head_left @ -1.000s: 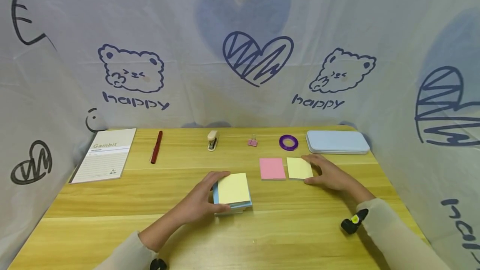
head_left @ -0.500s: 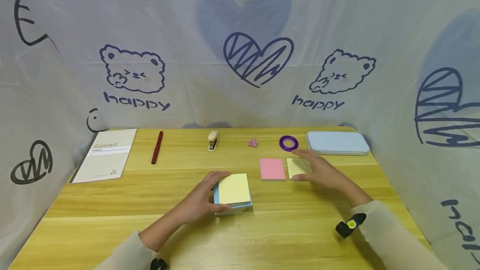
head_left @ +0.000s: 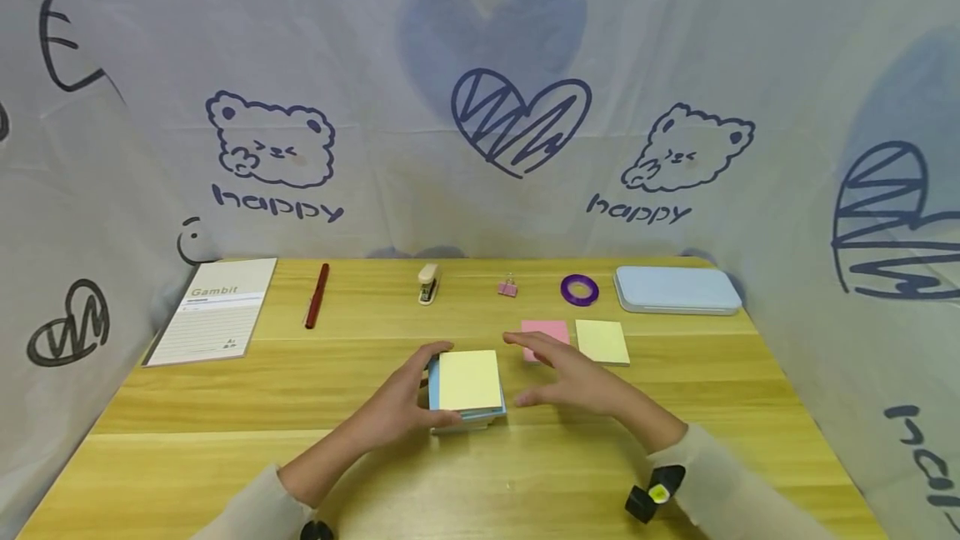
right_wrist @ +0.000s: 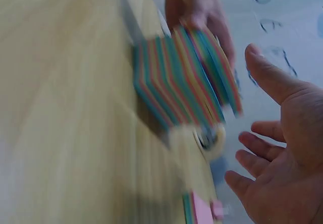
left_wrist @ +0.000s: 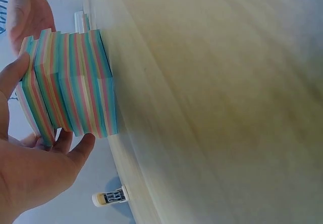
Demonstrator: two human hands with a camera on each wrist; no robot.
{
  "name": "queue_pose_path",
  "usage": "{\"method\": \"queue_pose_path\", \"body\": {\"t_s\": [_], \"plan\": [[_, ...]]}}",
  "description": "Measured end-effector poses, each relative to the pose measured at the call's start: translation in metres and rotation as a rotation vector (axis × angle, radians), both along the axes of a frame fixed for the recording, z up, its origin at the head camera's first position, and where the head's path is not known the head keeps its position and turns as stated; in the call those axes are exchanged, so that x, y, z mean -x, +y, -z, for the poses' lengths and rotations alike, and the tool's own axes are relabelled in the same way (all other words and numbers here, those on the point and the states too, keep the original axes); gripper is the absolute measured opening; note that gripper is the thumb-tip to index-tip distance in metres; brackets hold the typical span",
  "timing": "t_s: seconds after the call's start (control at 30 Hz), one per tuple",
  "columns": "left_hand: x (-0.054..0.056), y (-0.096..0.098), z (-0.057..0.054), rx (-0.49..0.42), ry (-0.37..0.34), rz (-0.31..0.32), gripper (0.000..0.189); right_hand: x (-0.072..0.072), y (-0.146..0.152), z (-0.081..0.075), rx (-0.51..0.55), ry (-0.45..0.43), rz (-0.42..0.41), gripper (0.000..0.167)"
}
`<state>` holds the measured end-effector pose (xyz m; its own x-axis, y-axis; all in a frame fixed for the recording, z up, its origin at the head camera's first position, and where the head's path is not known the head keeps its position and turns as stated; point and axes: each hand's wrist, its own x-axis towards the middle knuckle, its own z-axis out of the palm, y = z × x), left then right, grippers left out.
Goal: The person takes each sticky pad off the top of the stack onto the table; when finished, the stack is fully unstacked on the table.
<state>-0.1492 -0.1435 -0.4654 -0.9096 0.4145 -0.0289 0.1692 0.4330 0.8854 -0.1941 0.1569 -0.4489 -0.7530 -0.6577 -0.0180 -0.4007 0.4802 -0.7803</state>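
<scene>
1. Left hand (head_left: 401, 402): grip closed round the left side of the sticky-note stack (head_left: 468, 382), thumb on the near side, fingers reaching to the far side.
2. Stack location: middle of the wooden counter (head_left: 450, 494), standing upright. Top pad yellow, with blue showing beneath it at the left and near edges. Left wrist view showed the sides banded in pink, yellow and blue-green, the pads unevenly aligned; upper pads sat offset from lower ones.
3. Right hand (head_left: 581, 377): just right of the stack, apart from it. Grip held nothing, thumb and fingers spread, palm facing the stack. Right wrist view confirmed a gap between fingertips and stack.
4. Pink pad (head_left: 553, 327): right of the stack and farther back, partly hidden by the right hand in the head view. Yellow pad (head_left: 602, 342) lay flat just to its right.
5. Far row, left to right: notebook (head_left: 213, 311) marked "Gambit", red pen (head_left: 317, 297), stapler (head_left: 427, 283), pink binder clip (head_left: 507, 289), purple tape ring (head_left: 567, 291), pale blue case (head_left: 678, 290).
6. Backdrop: pale cloth (head_left: 397, 157) with hearts, bears and "happy" lettering.
</scene>
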Motion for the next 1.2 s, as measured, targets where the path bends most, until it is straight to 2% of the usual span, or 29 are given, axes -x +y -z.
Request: {"method": "queue_pose_path", "body": {"t_s": [0.2, 0.37, 0.67, 1.2], "plan": [[0.000, -0.001, 0.001, -0.005, -0.001, 0.011, 0.091, -0.011, -0.034, 0.001, -0.015, 0.009, -0.032, 0.100], [-0.001, -0.002, 0.002, -0.005, 0.006, 0.027, 0.092, -0.012, -0.046, 0.000, -0.034, 0.038, -0.018, 0.097], [-0.001, -0.002, 0.002, 0.049, 0.033, 0.032, 0.091, -0.012, -0.047, -0.002, -0.060, 0.062, -0.031, 0.092], [-0.001, -0.003, 0.003, 0.073, 0.039, 0.016, 0.097, -0.008, -0.037, -0.008, -0.095, 0.145, -0.043, 0.090]]}}
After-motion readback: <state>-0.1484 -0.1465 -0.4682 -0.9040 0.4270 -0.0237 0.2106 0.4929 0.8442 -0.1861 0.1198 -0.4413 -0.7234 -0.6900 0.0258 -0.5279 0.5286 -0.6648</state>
